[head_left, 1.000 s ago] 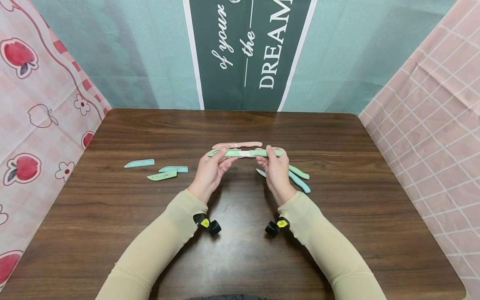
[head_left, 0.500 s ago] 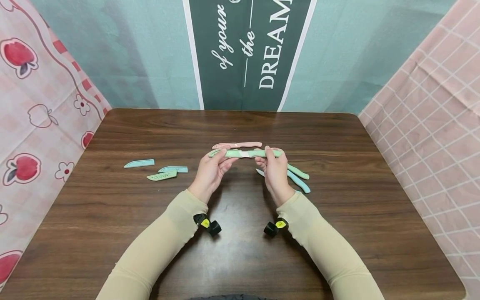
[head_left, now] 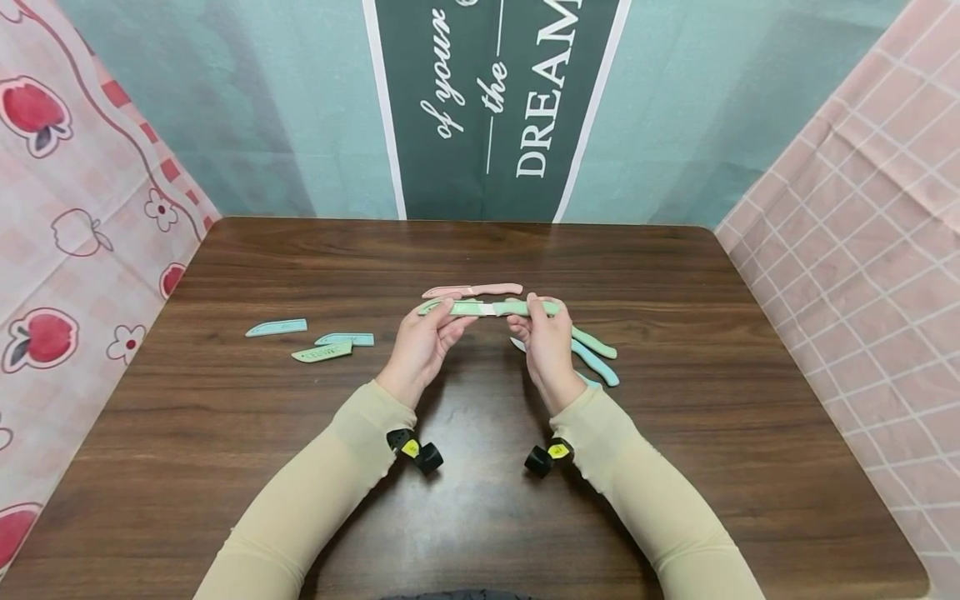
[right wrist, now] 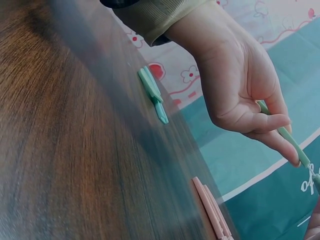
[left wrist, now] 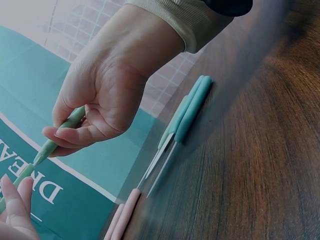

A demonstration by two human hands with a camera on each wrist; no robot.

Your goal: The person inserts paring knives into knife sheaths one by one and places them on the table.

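Note:
Above the table, my left hand (head_left: 420, 346) pinches a light green knife sheath (head_left: 465, 308) between thumb and fingers. My right hand (head_left: 551, 354) grips the green handle of a paring knife (head_left: 516, 307). The blade points left into the sheath, and a short bright strip of it shows between sheath and handle. The left wrist view shows the right hand's fingers curled round the green handle (left wrist: 74, 119); the right wrist view shows the left hand (right wrist: 240, 85) on the sheath. Just behind them lies a pink knife in its pink sheath (head_left: 472, 290).
Two blue sheaths (head_left: 276, 327) and a green sheath (head_left: 322, 352) lie on the left of the brown table (head_left: 480, 517). Bare knives with green (head_left: 596, 343) and blue handles (head_left: 597, 365) lie by the right hand, partly hidden, one blade tip pointing left.
My right hand has shifted slightly left with the knife, and the bare strip of blade looks a little shorter. The left hand stays almost still; the things on the table have not moved.

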